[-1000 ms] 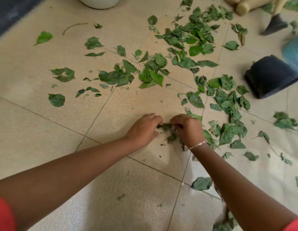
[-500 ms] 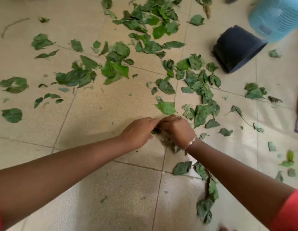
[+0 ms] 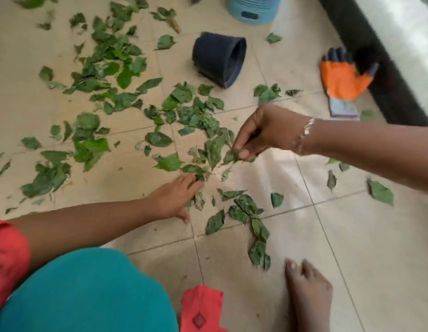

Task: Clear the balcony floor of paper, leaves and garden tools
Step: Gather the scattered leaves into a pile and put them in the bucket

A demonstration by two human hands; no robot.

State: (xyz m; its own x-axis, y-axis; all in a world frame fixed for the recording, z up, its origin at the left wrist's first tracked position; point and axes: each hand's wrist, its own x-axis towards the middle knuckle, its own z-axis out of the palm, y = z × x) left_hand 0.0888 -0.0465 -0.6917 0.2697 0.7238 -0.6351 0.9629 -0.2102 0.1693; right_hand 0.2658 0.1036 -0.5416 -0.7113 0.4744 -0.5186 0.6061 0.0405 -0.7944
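Green leaves [image 3: 117,68] lie scattered over the beige tiled floor [image 3: 327,236], thickest at the upper left and centre. My right hand [image 3: 263,131] reaches in from the right and pinches a small leaf [image 3: 232,156] between thumb and fingers. My left hand [image 3: 175,198] lies low on the tiles with its fingers stretched out, touching a leaf [image 3: 196,170] at its fingertips. More leaves [image 3: 246,208] trail toward my bare foot [image 3: 308,293].
A dark blue pot [image 3: 220,58] lies on its side at upper centre. A light blue container [image 3: 253,8] stands behind it. An orange and grey garden glove [image 3: 342,82] lies by the dark ledge [image 3: 387,92] at right. My teal-clad knee [image 3: 88,291] fills the lower left.
My hands were pressed together over one clump; they have now parted. The right hand lifted up and right with a leaf, the left spread flat. The view swung right, revealing the glove and my foot.
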